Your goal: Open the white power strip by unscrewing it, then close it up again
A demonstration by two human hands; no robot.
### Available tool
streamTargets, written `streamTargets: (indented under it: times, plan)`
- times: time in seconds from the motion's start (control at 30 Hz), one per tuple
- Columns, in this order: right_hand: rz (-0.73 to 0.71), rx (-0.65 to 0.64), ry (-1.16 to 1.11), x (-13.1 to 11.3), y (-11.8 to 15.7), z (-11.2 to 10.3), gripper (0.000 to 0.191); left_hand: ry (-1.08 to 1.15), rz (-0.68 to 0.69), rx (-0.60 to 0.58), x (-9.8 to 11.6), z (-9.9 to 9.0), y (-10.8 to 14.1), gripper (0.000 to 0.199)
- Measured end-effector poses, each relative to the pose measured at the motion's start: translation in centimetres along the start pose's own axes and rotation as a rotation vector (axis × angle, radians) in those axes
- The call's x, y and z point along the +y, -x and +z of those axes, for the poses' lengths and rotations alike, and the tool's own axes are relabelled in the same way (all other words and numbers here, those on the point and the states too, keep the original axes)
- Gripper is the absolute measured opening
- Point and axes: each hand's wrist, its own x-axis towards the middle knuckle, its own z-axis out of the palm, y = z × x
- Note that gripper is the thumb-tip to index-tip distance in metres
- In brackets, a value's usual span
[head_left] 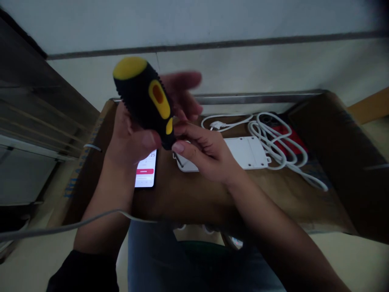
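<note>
Room nearside on box floor [185, 200] (cord [258, 132] right)

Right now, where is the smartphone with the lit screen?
In the head view, the black-edged smartphone lies left of the white oblong plastic casing, partly hidden by your left hand.

On the tabletop [188, 198], the phone [146, 179] lies left of the power strip [246, 152], the plug [218, 125] behind it, the cable [314, 183] right, seemingly over a pouch [298, 140].

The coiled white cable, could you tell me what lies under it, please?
A red item shows under the cable; whatever else its loops cover cannot be seen.
</note>
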Motion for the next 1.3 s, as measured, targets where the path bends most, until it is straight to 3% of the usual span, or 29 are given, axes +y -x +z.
streamTargets:
  times: [0.07,0.1,0.2,0.27,0.33,0.47,0.53,0.63,0.7,0.77,0.83,0.87,0.9,1.03,1.17,1.23,1.27,1.3]
  plan:
    - [-0.018,-0.024,0.013,-0.1,-0.1,0.0,0.033,0.013,-0.082,-0.059,0.6,-0.2,0.3,0.037]
    - [-0.02,-0.024,0.016,-0.2,-0.1,0.1,0.033,0.022,-0.089,-0.032,0.7,-0.4,0.5,0.035]
    - [0.019,0.032,0.013,0.0,0.0,0.4,0.032,0.052,-0.01,-0.023,0.3,-0.7,0.6,0.037]
    - [0.038,0.089,0.014,0.2,0.1,0.7,0.042,0.067,0.042,-0.015,0.1,-0.2,0.6,0.04]
    - [0.039,0.145,0.048,0.4,0.2,1.0,0.056,0.066,0.043,0.073,0.1,1.0,0.6,0.04]
    - [0.018,0.247,0.133,0.6,0.4,1.2,0.045,-0.044,0.048,0.277,0.7,3.1,0.6,0.046]
    - [-0.014,0.255,0.105,0.5,0.3,1.0,0.038,-0.044,0.034,0.248,0.5,2.9,0.6,0.044]
    - [0.008,0.181,0.057,0.2,0.3,0.7,0.03,0.038,-0.102,0.163,-0.6,0.9,0.2,0.057]
    - [0.038,0.127,0.062,0.0,0.3,0.7,0.029,0.07,0.058,0.078,-1.5,-0.3,-0.1,0.05]
    - [0.026,0.112,0.072,0.0,0.3,0.8,0.033,0.022,0.172,0.176,-1.8,-0.8,-0.2,0.037]
    - [0.0,0.153,0.086,0.2,0.2,1.0,0.043,0.034,0.18,0.211,-1.3,-0.3,-0.1,0.027]
    - [-0.015,0.189,0.101,0.4,0.2,1.1,0.048,0.01,0.059,0.212,-0.9,0.2,0.0,0.032]
    - [-0.046,0.223,0.118,0.6,0.2,1.2,0.049,-0.007,0.062,0.225,-0.4,0.8,0.2,0.047]
    - [-0.232,0.297,0.175,0.6,0.4,1.4,0.034,-0.123,0.104,0.246,0.8,2.7,0.8,0.049]
    - [-0.11,0.247,0.229,-0.2,0.5,1.0,0.02,0.007,0.142,0.159,0.6,2.1,0.3,0.045]
    - [-0.108,0.181,0.21,-0.6,0.4,0.8,0.017,0.081,0.148,0.067,0.4,1.4,-0.1,0.033]
    - [-0.129,0.151,0.193,-0.7,0.4,0.7,0.016,0.035,0.078,0.052,0.4,1.1,-0.2,0.024]
    - [-0.143,0.129,0.176,-0.7,0.4,0.7,0.014,0.019,0.198,0.04,0.4,0.9,-0.2,0.023]
